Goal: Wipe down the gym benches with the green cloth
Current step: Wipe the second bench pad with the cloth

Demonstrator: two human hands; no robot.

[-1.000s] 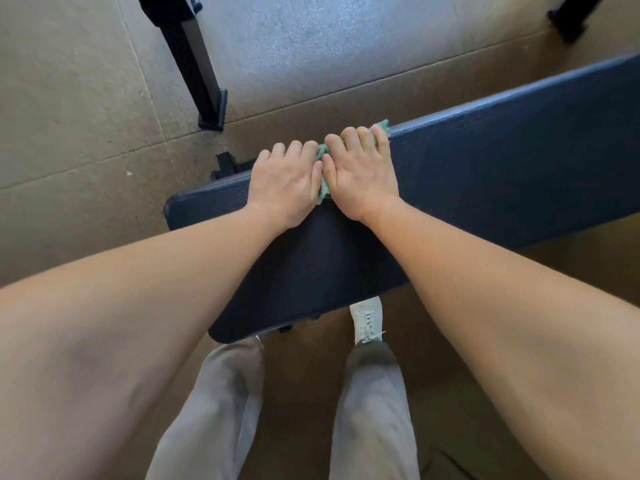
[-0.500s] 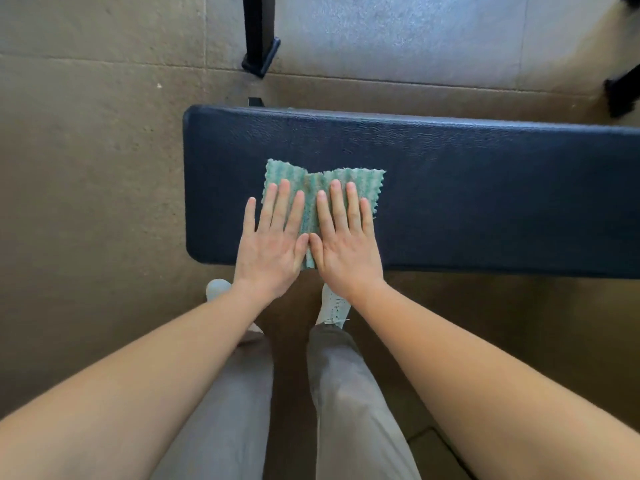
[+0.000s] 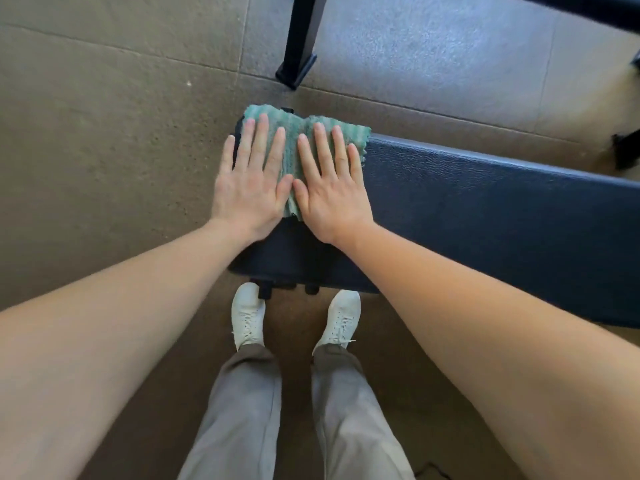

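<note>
A dark blue padded gym bench (image 3: 485, 209) runs from the middle of the view off to the right. The green ribbed cloth (image 3: 294, 133) lies spread flat over the bench's left end, its far edge reaching the pad's far corner. My left hand (image 3: 251, 181) presses flat on the cloth's left part, fingers straight and slightly apart, little finger over the bench's left edge. My right hand (image 3: 329, 185) presses flat on the cloth's right part, thumb beside my left thumb. Most of the cloth is hidden under both palms.
A black metal leg (image 3: 298, 46) of other equipment stands on the floor just beyond the bench end. Another black foot (image 3: 627, 147) sits at the far right. My two white shoes (image 3: 247, 317) stand on the brown rubber floor close against the bench's near side.
Both flat hands have slid the cloth left along the bench to its left end and toward the far edge. One second ago the hands were curled over the far edge.
</note>
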